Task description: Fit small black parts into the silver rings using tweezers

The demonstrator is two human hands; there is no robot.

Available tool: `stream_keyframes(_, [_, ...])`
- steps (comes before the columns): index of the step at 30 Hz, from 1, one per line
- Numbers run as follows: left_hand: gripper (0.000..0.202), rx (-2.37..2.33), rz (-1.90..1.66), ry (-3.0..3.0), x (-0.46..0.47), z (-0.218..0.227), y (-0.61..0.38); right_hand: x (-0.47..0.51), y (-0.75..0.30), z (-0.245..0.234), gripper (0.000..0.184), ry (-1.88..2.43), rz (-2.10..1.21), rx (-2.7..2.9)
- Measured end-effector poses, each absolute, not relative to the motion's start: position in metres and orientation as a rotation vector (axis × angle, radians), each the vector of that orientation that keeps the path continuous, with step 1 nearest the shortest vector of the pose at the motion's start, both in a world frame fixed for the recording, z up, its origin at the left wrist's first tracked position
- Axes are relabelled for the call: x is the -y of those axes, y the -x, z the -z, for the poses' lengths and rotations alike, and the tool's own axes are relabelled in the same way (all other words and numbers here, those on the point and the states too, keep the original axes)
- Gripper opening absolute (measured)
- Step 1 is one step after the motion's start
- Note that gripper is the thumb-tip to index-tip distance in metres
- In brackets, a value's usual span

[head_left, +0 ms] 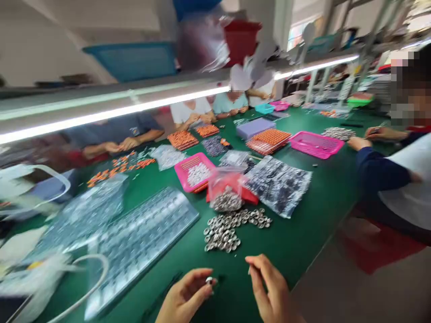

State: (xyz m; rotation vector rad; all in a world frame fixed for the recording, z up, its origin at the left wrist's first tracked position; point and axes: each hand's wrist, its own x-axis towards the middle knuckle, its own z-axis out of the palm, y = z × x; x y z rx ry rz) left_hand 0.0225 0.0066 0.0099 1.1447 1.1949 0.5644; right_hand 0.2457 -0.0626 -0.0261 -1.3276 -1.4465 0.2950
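there is one held silvery metal piece [209, 281], one heap of silvery metal rings [222, 234] and three pink plastic baskets [317, 145].

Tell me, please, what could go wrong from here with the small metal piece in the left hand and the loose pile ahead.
The left hand holds the small metal piece near its fingertips, so it might slip and drop.
The pile of metal parts lies loose on the green table, so a brush from the right hand could scatter some.
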Motion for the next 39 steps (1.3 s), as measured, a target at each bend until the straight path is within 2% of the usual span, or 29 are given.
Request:
stream_keyframes(4, [0.052,-1.145,-0.613,-1.125,0.003,-0.014,-0.018,0.061,-0.229,0.014,0.023,1.281,-0.526,1.52])
stream_keyframes(11, [0.034,-0.993,-0.741,-1.103,0.015,-0.004,-0.008,0.055,-0.187,0.013,0.018,1.24,-0.717,1.65])
stream_keyframes(25, [0.007,-0.955,-0.778,-1.134,0.013,-0.005,-0.006,0.054,-0.188,0.015,0.03,1.177,-0.649,1.724])
stream_keyframes(34, [0.006,-0.917,-0.816,-1.028,0.014,-0.006,-0.008,0.055,-0.187,0.015,0.027,1.188,-0.671,1.692])
stream_keyframes(39, [0.018,-0.851,-0.799,-0.881,0.015,-0.005,-0.007,0.055,-0.188,0.015,0.03,1.175,-0.598,1.7])
